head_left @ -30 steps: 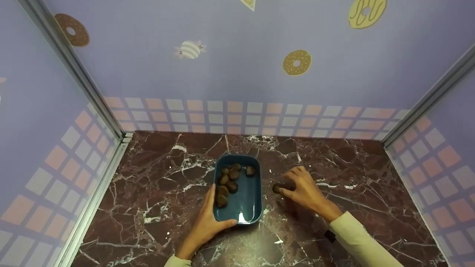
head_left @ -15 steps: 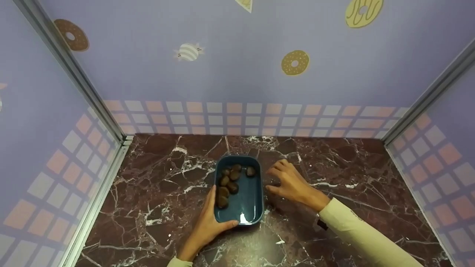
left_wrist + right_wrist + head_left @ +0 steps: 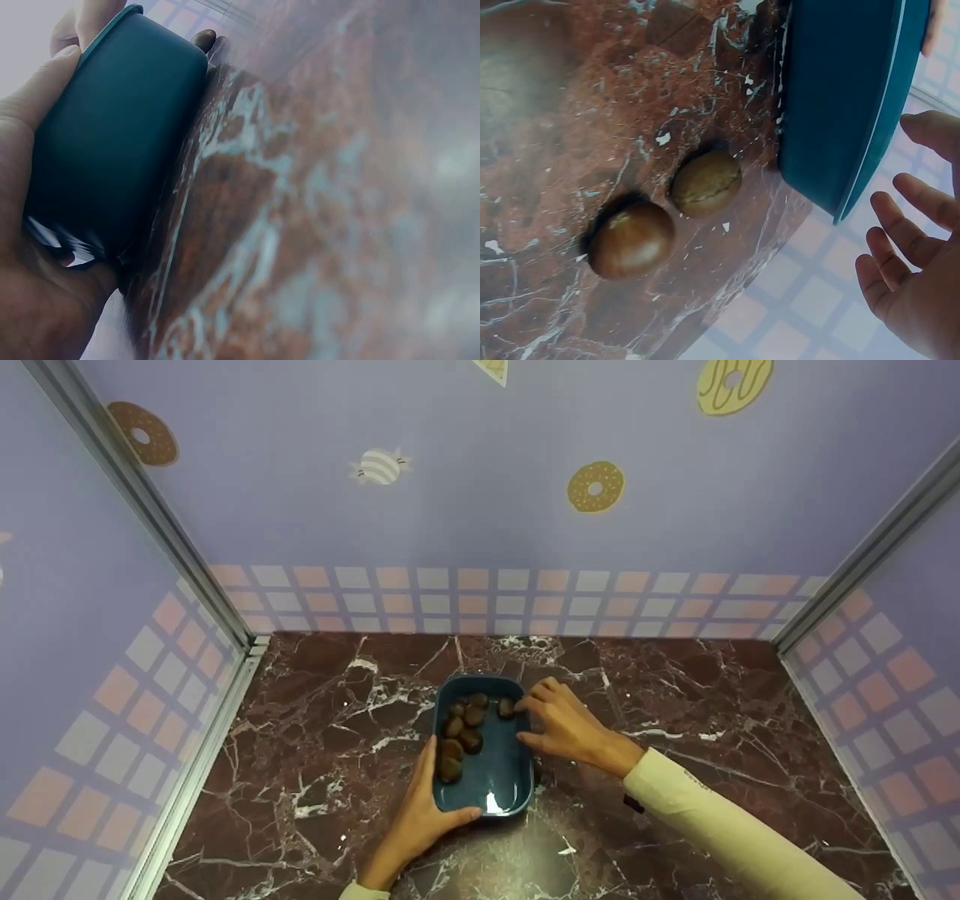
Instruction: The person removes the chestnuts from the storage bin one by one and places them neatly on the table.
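Observation:
A blue rectangular dish (image 3: 499,776) stands on the marbled table, with several brown chestnuts (image 3: 471,740) inside, mostly along its left side. My left hand (image 3: 420,814) holds the dish by its near left corner, fingers along the left wall and thumb on the near rim. My right hand (image 3: 570,727) is at the dish's right rim, fingertips reaching over it close to a lone chestnut (image 3: 505,707). In the right wrist view its fingers are spread and hold nothing. Two more chestnuts (image 3: 634,241) lie on the table right of the dish; the head view hides them under the right hand.
The dark red marbled table (image 3: 322,720) ends at a purple back wall (image 3: 480,510) with a checked border. Side walls with metal rails (image 3: 217,735) stand left and right.
My right hand has moved left from the chestnuts on the table to the dish's right rim. The left hand stays on the dish.

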A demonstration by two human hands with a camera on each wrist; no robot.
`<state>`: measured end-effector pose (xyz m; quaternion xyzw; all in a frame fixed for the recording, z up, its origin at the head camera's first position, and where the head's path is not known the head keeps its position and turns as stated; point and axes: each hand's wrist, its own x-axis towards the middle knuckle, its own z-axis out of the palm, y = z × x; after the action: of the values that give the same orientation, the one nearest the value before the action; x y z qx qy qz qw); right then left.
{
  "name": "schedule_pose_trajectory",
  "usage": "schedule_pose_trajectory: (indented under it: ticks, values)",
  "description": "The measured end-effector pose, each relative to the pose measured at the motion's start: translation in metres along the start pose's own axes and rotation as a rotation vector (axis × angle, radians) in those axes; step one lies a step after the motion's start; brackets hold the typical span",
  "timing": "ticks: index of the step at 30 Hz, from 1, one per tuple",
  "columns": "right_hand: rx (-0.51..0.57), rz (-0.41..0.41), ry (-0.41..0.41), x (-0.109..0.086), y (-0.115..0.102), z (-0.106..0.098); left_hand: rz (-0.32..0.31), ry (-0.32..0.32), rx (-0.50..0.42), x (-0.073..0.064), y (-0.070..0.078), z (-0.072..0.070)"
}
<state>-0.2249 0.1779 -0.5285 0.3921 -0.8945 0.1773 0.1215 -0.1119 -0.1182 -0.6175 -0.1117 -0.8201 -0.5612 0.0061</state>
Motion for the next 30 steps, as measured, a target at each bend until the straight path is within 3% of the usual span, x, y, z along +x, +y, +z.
schedule_pose_trajectory:
  ticks: [15,22,30]
  values:
    - [-0.015,0.024,-0.086,0.017,-0.002,0.023,0.005,-0.003,-0.014,0.0,-0.001,0.0]
    - [-0.077,0.066,-0.129,0.021,-0.003,0.032,-0.003,-0.003,-0.015,-0.002,0.0,0.0]
    - [-0.12,0.059,-0.162,0.025,-0.007,0.033,-0.004,-0.002,-0.021,-0.001,-0.001,-0.001]
